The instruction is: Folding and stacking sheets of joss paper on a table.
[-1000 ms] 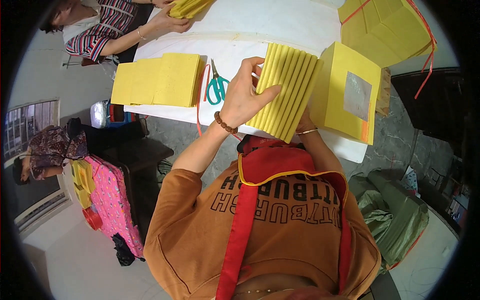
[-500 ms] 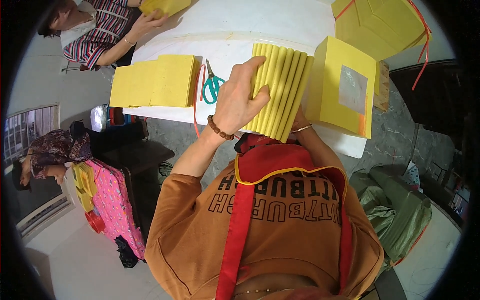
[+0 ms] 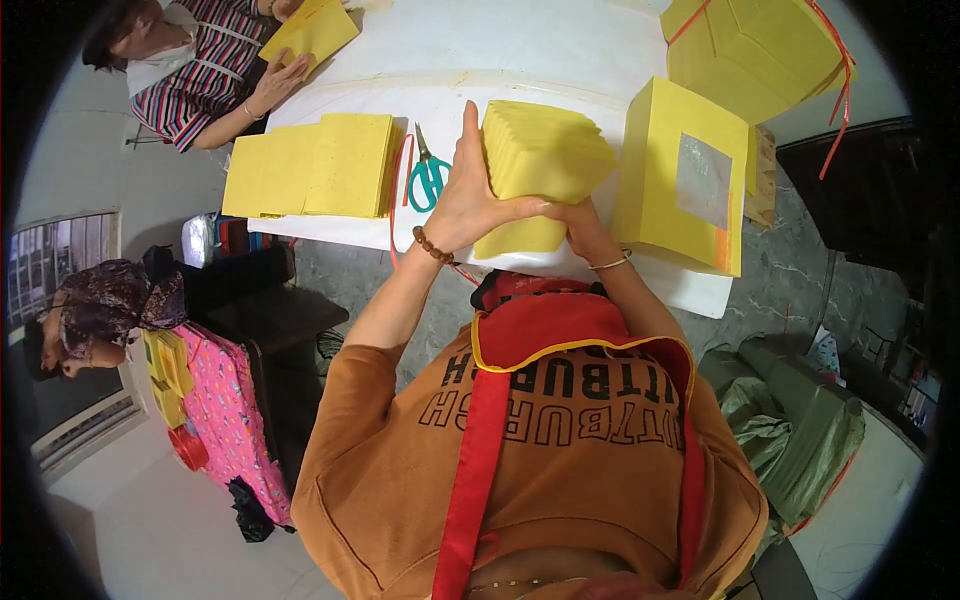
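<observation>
A thick stack of yellow folded papers [image 3: 545, 155] stands at the table's front edge, its layered edges showing along the far left side. My left hand [image 3: 468, 200] presses against the stack's left side, thumb across the near face and fingers pointing away from me. From the right, my right hand [image 3: 588, 230] grips the near side, its thumb close to the left thumb; its other fingers are hidden by the stack. Teal-handled scissors [image 3: 428, 185] lie left of my left hand, beside a red string [image 3: 398, 190].
Flat yellow paper piles [image 3: 310, 165] lie on the white table [image 3: 430, 45] at left. To the right sit a large yellow stack [image 3: 650, 180] with a grey patch and another yellow bundle [image 3: 760, 60] with red string. Across the far left corner, a person [image 3: 200, 70] handles yellow paper.
The stack has been turned, so its rounded folds no longer face up and a flat yellow face shows. My left hand has shifted to its side, and more of my right hand shows.
</observation>
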`<control>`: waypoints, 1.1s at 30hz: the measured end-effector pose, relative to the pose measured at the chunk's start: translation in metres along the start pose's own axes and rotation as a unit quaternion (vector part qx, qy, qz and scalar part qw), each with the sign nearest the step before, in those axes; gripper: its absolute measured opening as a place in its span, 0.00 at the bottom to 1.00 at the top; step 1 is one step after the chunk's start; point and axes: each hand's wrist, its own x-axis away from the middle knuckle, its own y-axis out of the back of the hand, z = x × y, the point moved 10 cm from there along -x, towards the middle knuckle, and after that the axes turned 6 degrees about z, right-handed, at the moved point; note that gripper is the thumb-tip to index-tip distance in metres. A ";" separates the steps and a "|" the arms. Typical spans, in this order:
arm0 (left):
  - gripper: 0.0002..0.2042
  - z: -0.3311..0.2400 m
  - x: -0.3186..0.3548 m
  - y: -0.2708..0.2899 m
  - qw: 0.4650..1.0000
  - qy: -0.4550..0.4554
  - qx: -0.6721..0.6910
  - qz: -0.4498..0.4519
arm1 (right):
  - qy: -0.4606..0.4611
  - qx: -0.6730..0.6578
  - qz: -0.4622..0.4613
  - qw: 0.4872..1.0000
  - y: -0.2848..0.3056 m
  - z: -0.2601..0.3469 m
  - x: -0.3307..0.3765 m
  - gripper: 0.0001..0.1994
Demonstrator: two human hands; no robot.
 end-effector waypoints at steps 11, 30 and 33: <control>0.60 0.074 0.000 -0.024 0.997 -0.044 0.022 0.061 | -0.025 0.404 -0.035 0.914 0.050 -0.025 0.000 0.43; 0.25 0.114 -0.030 -0.020 0.684 0.092 0.721 0.062 | -0.001 -0.132 0.011 0.991 -0.038 0.047 -0.002 0.29; 0.24 0.107 -0.035 -0.021 0.687 0.050 0.724 0.039 | 0.106 -0.018 0.047 0.993 -0.055 0.071 0.000 0.26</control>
